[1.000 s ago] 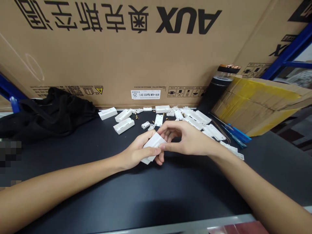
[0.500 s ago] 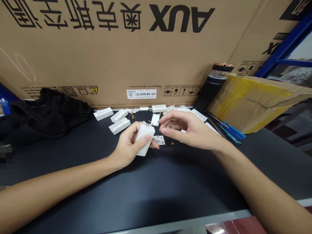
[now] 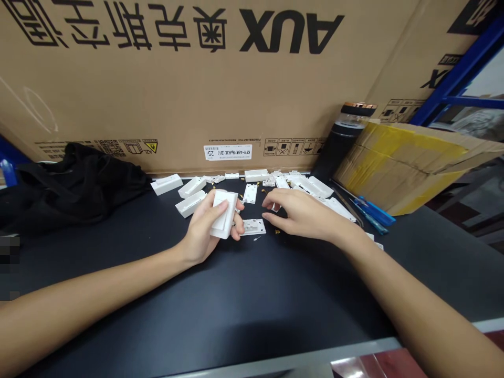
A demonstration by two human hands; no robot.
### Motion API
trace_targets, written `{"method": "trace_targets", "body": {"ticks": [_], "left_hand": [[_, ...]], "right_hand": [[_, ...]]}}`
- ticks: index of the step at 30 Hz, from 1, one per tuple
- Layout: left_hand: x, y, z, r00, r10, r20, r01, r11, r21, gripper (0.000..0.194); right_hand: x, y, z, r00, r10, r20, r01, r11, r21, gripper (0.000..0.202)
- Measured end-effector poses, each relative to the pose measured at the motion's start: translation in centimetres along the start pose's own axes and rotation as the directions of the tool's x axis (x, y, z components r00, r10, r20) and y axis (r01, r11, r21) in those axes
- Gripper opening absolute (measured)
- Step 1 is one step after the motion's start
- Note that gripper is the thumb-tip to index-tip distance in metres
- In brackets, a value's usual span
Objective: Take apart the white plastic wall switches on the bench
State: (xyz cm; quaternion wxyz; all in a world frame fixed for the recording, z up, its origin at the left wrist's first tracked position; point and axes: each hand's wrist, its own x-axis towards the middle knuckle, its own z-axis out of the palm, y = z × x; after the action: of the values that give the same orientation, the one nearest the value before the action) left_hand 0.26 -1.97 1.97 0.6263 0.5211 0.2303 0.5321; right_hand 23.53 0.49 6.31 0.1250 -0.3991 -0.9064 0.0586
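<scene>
My left hand is wrapped round a white plastic case, its thumb lying on the top face. Beside it on the dark table lies a flat white plate with small holes. My right hand hovers over the parts to the right, fingers curved and thumb apart from the index finger, nothing seen between them. Just beyond the hands is another white plate. A small brass piece sits below the right fingertips.
White housings and other white parts line the back of the table. A black cloth is at left. At right stand a black bottle, blue-handled tools and a taped carton. A large cardboard box stands behind.
My left hand has turned the white case more upright and moved it slightly left and up. My right hand has shifted a little, its fingers now pointing lower over the parts.
</scene>
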Motion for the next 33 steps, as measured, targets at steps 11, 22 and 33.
{"method": "trace_targets", "body": {"ticks": [11,22,33], "left_hand": [[0.02,0.17,-0.42,0.996,0.015,0.083,-0.008,0.997,-0.077,0.022],[0.13,-0.19,-0.67,0.998,-0.053,0.031,0.053,0.999,0.006,0.022],[0.08,-0.31,-0.71,0.995,-0.033,0.097,0.033,0.999,0.008,0.023]], "right_hand": [[0.09,-0.17,0.05,0.998,0.017,0.061,-0.015,1.0,-0.028,0.013],[0.06,-0.05,-0.06,0.998,0.012,0.059,-0.01,0.999,-0.035,0.014],[-0.06,0.0,-0.27,0.998,0.014,0.06,-0.01,0.998,-0.062,0.016]]}}
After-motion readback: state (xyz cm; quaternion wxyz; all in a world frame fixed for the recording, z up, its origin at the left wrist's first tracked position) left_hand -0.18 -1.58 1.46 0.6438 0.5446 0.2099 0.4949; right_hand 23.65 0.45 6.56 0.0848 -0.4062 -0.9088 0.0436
